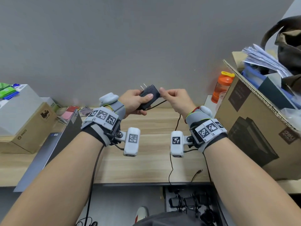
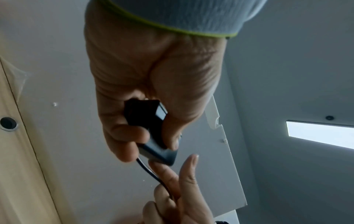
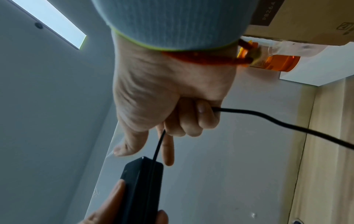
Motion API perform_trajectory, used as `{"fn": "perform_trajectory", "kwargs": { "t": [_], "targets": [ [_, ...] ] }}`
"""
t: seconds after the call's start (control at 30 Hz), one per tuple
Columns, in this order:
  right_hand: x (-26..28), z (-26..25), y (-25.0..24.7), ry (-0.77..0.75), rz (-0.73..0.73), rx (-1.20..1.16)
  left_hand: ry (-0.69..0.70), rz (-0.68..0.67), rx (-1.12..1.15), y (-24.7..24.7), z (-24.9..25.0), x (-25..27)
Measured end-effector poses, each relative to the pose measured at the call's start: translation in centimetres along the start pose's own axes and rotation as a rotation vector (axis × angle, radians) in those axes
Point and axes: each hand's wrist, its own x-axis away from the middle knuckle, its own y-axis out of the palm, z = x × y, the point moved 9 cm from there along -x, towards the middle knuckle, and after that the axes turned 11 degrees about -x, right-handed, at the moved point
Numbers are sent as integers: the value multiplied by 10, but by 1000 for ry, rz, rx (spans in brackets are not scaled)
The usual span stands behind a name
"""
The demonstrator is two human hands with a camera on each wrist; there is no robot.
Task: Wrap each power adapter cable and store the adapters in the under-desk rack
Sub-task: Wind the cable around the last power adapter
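Head view: the left hand [image 1: 135, 101] grips a black rectangular plastic power adapter [image 1: 149, 96] above the light wooden desk [image 1: 146, 160], thumb laid across its top face and fingers curled underneath. The adapter's 2 metal prongs [image 1: 143, 86] stick up on the far side of that hand. Just to its right, the right hand [image 1: 176, 101] closes on the thin black cable [image 1: 175, 128], index finger raised beside the adapter's end. The cable leaves the adapter below the left thumb, crosses to the right hand, then hangs below the right wrist, over the desk's near edge; its small plug tip [image 1: 199, 171] lies on the wood nearer the body than the right hand. Below both forearms, the dark under-desk rack [image 1: 187, 203] holds several black adapters. An orange plastic bottle [image 1: 219, 88] and a large brown cardboard box [image 1: 254, 121] stand to the right of the right hand.

Left wrist view: the left hand [image 2: 153, 84] clamps the adapter [image 2: 153, 136] between thumb and curled fingers. The cable [image 2: 151, 174] runs from the adapter's end into the fingers [image 2: 188, 174] of the right hand.

Right wrist view: the right hand [image 3: 172, 91] curls 3 fingers round the cable [image 3: 268, 118], thumb and index finger pointing toward the adapter [image 3: 141, 181], which sits just beyond its fingertips.
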Motion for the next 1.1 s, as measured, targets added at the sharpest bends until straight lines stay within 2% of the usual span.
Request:
{"fn": "perform_trajectory", "kwargs": {
  "t": [0.1,0.33,0.5,0.63,0.77,0.97,1.1],
  "targets": [
    [-1,0,5,25,-58,18,33,-44,-22,5,3,3],
    [-4,3,18,17,-37,-18,30,91,261,-2,3,0],
    [-4,2,26,31,-74,-26,28,169,266,-14,5,-2],
    [1,5,26,72,-164,-44,22,162,250,-20,2,-4],
    [8,-2,20,55,-221,14,4,211,114,-25,-4,-5],
    [4,-25,5,8,-197,33,55,101,-91,-8,-3,-3],
    [0,-35,-1,-32,-166,41,91,18,-118,4,3,-1]
  ]
}}
